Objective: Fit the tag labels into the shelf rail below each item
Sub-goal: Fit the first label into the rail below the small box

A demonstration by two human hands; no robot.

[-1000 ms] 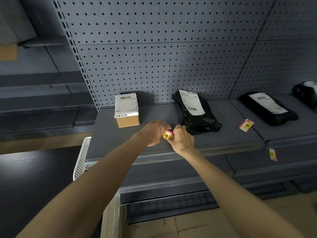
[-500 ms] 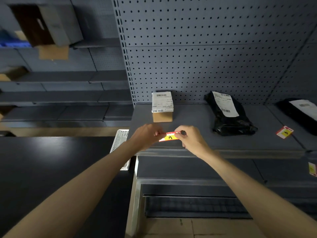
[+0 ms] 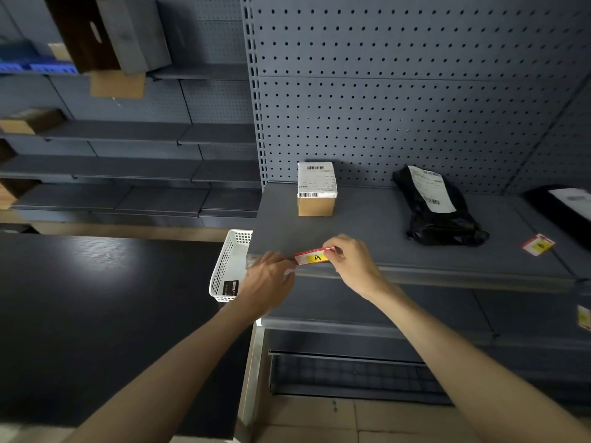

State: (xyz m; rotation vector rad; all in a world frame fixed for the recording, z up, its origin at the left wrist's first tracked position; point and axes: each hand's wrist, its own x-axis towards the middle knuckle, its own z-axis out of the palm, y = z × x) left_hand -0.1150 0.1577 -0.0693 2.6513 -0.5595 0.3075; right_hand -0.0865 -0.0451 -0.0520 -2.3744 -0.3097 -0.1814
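I see the tag label, red-edged with a yellow "A" patch, held against the shelf rail at the shelf's front edge, directly below the cardboard box. My right hand pinches its right end; my left hand pinches its left end beside the white basket. A second label lies near the black bag.

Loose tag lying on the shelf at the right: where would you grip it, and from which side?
Pinch the tag by its near short edge, coming from the front and above. It lies flat on the shelf, tilted, apart from the black bag, so only its edges offer a hold.
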